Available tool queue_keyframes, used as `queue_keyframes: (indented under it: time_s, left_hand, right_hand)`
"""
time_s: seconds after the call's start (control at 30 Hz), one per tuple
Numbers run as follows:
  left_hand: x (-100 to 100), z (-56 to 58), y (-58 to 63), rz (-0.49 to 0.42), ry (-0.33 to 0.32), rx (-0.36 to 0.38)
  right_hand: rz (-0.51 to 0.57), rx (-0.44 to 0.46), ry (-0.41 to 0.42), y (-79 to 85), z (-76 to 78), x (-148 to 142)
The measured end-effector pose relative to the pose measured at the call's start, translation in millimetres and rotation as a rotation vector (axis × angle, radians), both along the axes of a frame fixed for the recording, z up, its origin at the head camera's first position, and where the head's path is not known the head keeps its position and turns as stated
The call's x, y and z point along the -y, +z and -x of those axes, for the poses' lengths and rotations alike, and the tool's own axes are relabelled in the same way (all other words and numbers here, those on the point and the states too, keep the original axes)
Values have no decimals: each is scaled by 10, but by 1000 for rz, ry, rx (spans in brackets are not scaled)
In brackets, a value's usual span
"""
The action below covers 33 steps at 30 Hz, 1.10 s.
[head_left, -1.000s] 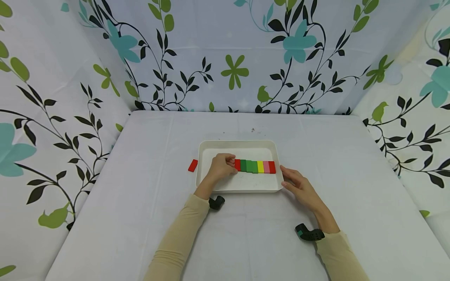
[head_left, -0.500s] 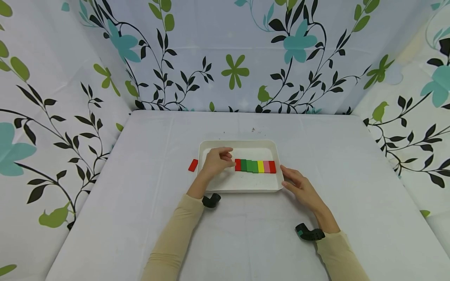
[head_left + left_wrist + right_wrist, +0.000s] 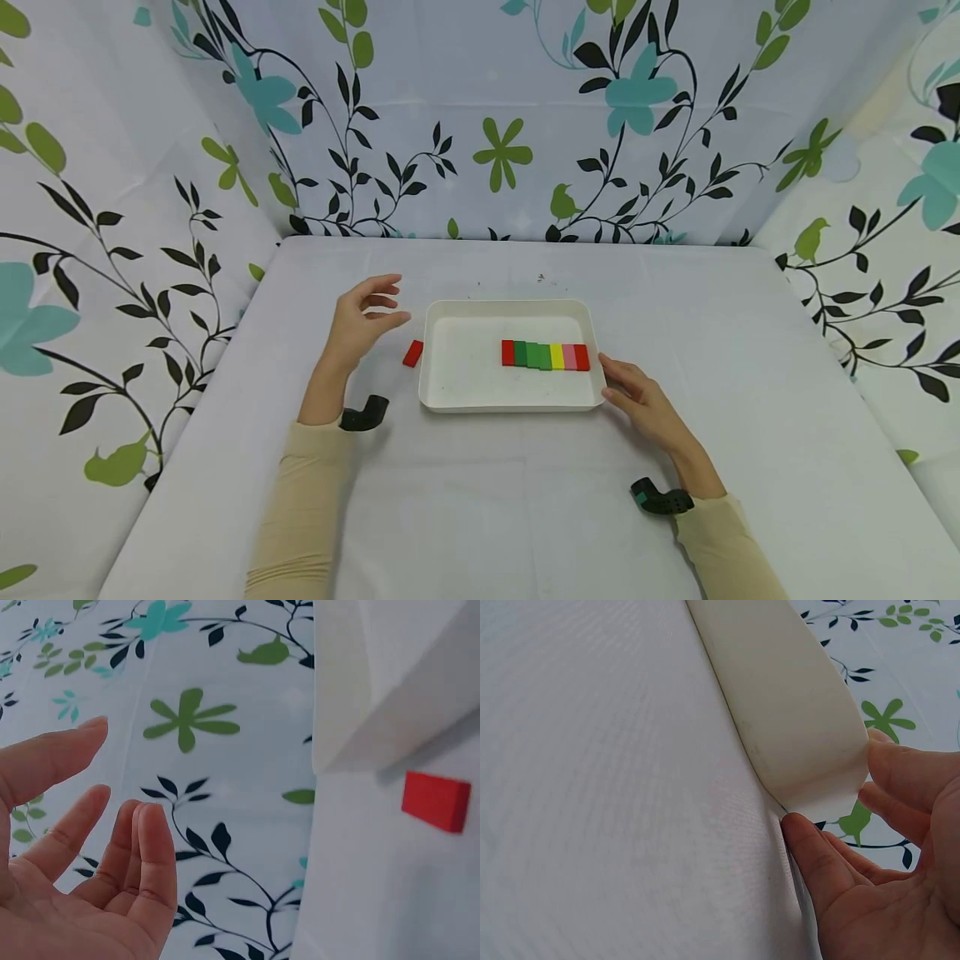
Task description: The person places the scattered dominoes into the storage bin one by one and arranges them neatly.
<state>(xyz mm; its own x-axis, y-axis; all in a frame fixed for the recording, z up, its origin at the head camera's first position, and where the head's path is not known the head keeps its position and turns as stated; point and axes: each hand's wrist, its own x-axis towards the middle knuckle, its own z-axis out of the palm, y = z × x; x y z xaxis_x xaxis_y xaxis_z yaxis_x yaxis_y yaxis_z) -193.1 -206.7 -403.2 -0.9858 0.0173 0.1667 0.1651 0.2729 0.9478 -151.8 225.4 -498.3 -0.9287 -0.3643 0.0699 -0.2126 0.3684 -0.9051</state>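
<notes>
My left hand [image 3: 360,321] is raised above the table to the left of the tray, its fingers spread and holding nothing. Just right of it lies a single red domino-like block [image 3: 413,353], against or very near the tray's left side; the left wrist view shows this red block [image 3: 435,801] apart from the fingers. In the white tray [image 3: 465,392], a row of flat blocks [image 3: 533,355] in red, green, yellow and pink stands side by side, reaching the right wall. My right hand [image 3: 648,408] touches the tray's right end with relaxed fingers; the right wrist view shows fingertips along the tray wall [image 3: 795,712].
A white cloth covers the table [image 3: 525,500]. Small dark specks [image 3: 541,277] lie behind the tray. Floral-patterned curtains [image 3: 450,100] hang at the back and both sides. Each wrist carries a black camera band.
My left hand has left the row's red end, lifting out of the tray and moving left past the loose red block. The right hand stays at the tray's right end.
</notes>
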Motion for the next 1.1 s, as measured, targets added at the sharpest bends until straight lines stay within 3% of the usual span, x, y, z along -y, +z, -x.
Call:
queue_keyframes:
  time_s: [0.1, 0.2, 0.3, 0.43, 0.63, 0.87, 1.1]
  left_hand:
    - [187, 14, -110, 11, -1, 79]
    - [311, 32, -261, 18, -44, 169]
    - [379, 50, -417, 19, -93, 243]
    - [398, 77, -582, 35, -137, 286]
    - [379, 99, -723, 96, -187, 310]
    - [335, 123, -755, 212, -262, 270]
    - [270, 155, -819, 311, -254, 224]
  right_hand:
    - [2, -2, 2, 0, -2, -5]
    - [4, -6, 5, -11, -2, -8]
    - [8, -12, 8, -26, -2, -8]
    - [15, -13, 9, -27, -7, 0]
    - [17, -7, 13, -30, -8, 8]
    - [13, -5, 10, -14, -7, 4]
    - [8, -22, 10, -9, -5, -4]
